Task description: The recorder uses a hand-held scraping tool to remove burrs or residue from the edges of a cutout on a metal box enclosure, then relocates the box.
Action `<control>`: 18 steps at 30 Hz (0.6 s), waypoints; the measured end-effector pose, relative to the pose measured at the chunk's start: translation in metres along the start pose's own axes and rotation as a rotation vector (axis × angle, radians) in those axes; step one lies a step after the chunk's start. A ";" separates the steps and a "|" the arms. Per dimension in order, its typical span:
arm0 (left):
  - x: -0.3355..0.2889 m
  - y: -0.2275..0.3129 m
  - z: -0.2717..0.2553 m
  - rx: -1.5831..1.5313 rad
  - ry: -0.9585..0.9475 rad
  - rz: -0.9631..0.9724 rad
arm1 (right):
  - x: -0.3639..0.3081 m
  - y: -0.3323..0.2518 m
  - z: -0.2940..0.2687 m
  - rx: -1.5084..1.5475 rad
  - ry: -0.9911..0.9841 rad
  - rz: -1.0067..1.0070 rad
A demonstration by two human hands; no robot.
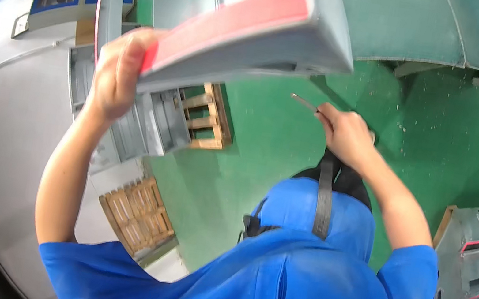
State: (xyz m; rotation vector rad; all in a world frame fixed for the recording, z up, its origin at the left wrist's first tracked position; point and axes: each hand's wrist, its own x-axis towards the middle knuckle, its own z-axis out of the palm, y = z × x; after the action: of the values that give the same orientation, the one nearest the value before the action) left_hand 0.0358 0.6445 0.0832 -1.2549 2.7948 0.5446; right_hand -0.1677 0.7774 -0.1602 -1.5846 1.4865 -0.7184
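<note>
My left hand is raised on the left, its fingers closed round the edge of a large grey molded panel. Red tape-like strips run along the panel's face beside an opening, and the panel is tilted and held up off the floor. Lower and to the right, my right hand grips a slim tool with a thin metal blade or shaft. The blade points left, below the panel and apart from it. My fist hides the tool's handle, so its exact kind does not show.
Grey parts lie on a wooden pallet at the left, with another pallet nearer. More red-edged grey panels are stacked at the right. A grey-green covered surface spans the far side. Green floor lies between.
</note>
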 end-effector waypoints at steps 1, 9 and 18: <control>-0.002 0.001 0.001 0.005 -0.001 0.011 | 0.001 -0.002 0.006 0.048 0.086 0.020; -0.004 0.002 0.007 -0.002 0.016 0.055 | 0.007 -0.012 0.020 0.127 0.172 0.131; -0.002 0.000 0.005 0.034 -0.003 0.067 | 0.023 -0.012 -0.017 -0.341 -0.289 -0.067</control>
State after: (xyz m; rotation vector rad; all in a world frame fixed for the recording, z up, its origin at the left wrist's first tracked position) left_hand 0.0366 0.6482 0.0787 -1.1571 2.8399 0.5002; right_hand -0.1736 0.7514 -0.1446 -1.9093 1.3960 -0.2618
